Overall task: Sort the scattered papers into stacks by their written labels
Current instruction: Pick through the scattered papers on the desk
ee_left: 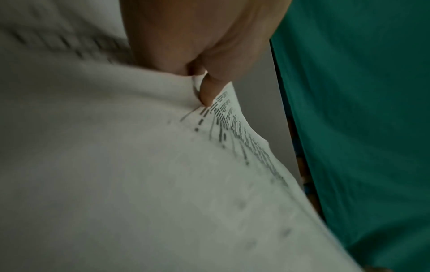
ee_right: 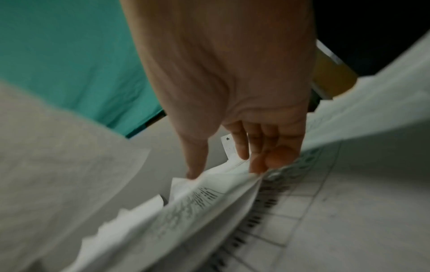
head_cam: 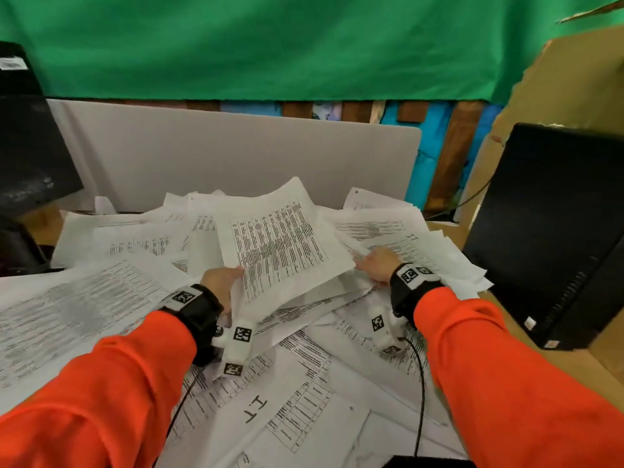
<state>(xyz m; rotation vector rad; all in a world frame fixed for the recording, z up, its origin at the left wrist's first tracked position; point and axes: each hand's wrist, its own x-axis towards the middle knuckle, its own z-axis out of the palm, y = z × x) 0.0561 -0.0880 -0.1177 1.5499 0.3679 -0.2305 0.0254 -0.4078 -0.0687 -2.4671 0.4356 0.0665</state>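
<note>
White printed papers lie scattered in overlapping layers across the desk. My left hand pinches the near left edge of one printed sheet and holds it tilted above the heap. In the left wrist view the thumb presses on that sheet. My right hand rests with straight fingers on the right-hand pile, whose top sheet bears a handwritten "IT". Another sheet marked "IT" lies near the front between my forearms.
A black computer tower stands at the right on the desk edge, in front of a brown cardboard box. A black device stands at the left. A grey partition and a green cloth close the back.
</note>
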